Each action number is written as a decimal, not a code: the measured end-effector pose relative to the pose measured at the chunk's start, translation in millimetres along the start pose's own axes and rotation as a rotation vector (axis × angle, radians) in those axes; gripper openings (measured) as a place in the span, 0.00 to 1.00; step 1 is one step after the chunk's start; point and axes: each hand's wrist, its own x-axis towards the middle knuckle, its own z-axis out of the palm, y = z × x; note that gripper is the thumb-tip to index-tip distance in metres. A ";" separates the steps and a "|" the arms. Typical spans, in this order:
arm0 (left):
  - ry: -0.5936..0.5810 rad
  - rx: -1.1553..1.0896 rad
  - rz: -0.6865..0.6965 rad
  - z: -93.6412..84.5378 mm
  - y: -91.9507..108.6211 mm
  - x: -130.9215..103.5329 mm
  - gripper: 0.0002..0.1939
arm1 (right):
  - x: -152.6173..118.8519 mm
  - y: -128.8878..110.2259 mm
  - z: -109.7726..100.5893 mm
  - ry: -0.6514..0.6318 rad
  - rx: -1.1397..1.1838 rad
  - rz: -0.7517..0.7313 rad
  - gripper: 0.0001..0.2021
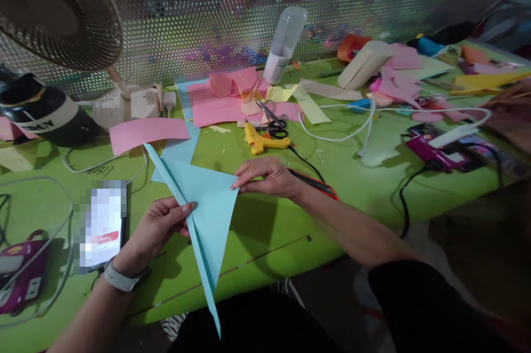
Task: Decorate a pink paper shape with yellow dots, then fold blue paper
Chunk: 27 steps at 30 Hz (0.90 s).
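Observation:
A light blue sheet of paper [211, 203], roughly triangular, is held up over the front of the green table. Its left side is rolled or folded into a long narrow strip running from upper left to lower right. My left hand [160, 226] pinches that strip near its middle, thumb on top and fingers behind the paper. With thumb and fingertips, my right hand [265, 177] grips the sheet's right corner. Beyond the paper lie a yellow glue gun [263, 140] and dark-handled scissors [271, 118].
A phone [105, 226] lies left of my left wrist. A fan [53, 10] and black bottle [45, 107] stand at the back left. Pink paper [149, 134], a clear bottle [286, 43], cables and purple power strips [440, 148] are spread about. Another person's hand [510, 107] shows at far right.

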 end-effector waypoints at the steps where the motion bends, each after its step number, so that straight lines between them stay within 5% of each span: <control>1: 0.002 -0.004 0.006 0.1 -0.2 0.3 0.14 | 0.1 0.1 -0.2 0.001 -0.018 -0.007 0.08; 9: 0.063 -0.007 0.021 2.9 0.5 -0.4 0.15 | 0.2 -0.5 -0.2 0.038 -0.078 -0.084 0.14; 21: 0.031 -0.004 0.043 0.2 -0.2 -1.7 0.15 | 1.1 -3.0 -1.5 0.069 0.040 0.133 0.11; 27: -0.035 -0.061 0.000 -2.1 -2.4 0.6 0.14 | 2.4 -4.6 -0.2 0.046 0.081 0.107 0.12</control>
